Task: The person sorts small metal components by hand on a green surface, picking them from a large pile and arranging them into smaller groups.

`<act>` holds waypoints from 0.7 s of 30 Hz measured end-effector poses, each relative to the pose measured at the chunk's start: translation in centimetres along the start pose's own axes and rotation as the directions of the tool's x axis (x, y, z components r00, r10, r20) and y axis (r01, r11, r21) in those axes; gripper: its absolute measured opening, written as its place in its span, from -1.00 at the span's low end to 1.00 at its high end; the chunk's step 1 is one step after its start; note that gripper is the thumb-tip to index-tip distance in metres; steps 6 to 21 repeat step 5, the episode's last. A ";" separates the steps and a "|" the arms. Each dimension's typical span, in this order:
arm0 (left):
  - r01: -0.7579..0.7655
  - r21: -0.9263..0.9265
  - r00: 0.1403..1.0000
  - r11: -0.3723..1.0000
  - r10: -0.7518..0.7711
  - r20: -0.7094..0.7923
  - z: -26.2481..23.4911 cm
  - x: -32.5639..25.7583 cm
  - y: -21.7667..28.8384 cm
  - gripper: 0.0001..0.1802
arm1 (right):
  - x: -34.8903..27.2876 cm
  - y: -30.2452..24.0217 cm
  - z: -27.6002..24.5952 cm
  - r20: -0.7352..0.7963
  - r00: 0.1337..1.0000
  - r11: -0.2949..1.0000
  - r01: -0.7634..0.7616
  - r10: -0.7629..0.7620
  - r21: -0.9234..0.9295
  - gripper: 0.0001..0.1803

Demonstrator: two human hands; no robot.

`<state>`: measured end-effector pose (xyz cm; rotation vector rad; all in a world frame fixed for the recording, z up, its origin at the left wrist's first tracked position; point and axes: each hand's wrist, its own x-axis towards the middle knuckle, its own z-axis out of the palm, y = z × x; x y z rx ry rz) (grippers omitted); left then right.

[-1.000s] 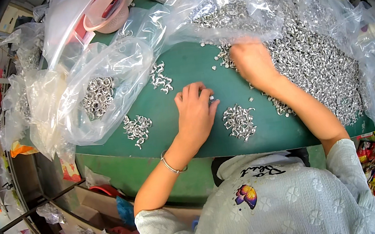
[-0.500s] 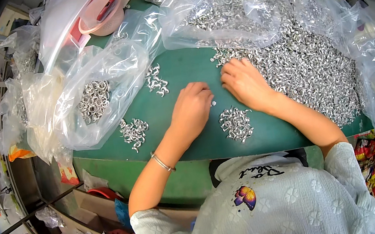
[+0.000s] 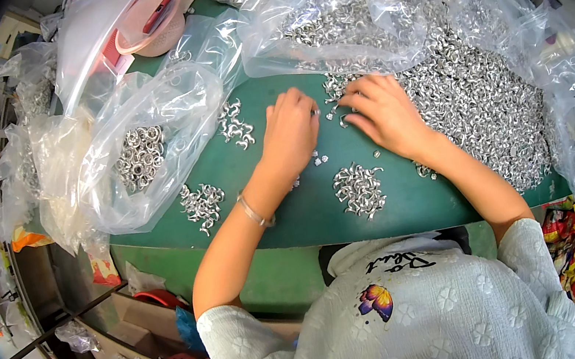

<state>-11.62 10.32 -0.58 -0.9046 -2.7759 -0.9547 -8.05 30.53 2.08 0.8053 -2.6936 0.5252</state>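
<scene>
My left hand (image 3: 291,130) lies palm down on the green table (image 3: 307,213), fingers together, fingertips beside a few loose silver metal pieces. My right hand (image 3: 383,113) rests close beside it, fingers curled over small silver pieces at the edge of the big heap of metal pieces (image 3: 486,113). Whether either hand pinches a piece is hidden. A small sorted pile (image 3: 360,189) sits just below my hands, another pile (image 3: 203,203) lies left of my left forearm, and a third pile (image 3: 235,124) lies up left.
A clear plastic bag (image 3: 142,153) with silver rings lies at left. More clear bags (image 3: 344,7) cover the heap at the back. A pink bowl (image 3: 152,21) stands at back left. Shelves with bags and boxes sit below the table's left edge.
My right hand pulled back from the heap toward the left, dragging pieces, and now sits next to my left hand. My left hand shifted up slightly.
</scene>
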 end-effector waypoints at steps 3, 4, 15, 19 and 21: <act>-0.008 -0.045 0.994 0.999 0.013 0.111 -1.1 -2.1 1.0 -0.76 | -0.1 -0.1 0.8 0.109 0.992 0.995 0.067 -0.059 -0.074 -0.81; -0.013 -0.030 0.993 0.999 0.017 0.116 -1.5 -2.8 1.0 -0.74 | 0.0 0.1 0.7 0.129 0.992 0.997 0.016 -0.006 -0.079 -0.80; -0.019 -0.016 0.992 1.000 0.021 0.121 -1.8 -3.3 1.0 -0.72 | 0.3 0.5 0.1 0.149 0.988 0.996 -0.034 0.047 -0.085 -0.80; -0.019 -0.016 0.992 1.000 0.021 0.121 -1.8 -3.3 1.0 -0.72 | 0.3 0.5 0.1 0.149 0.988 0.996 -0.034 0.047 -0.085 -0.80; -0.019 -0.016 0.992 1.000 0.021 0.121 -1.8 -3.3 1.0 -0.72 | 0.3 0.5 0.1 0.149 0.988 0.996 -0.034 0.047 -0.085 -0.80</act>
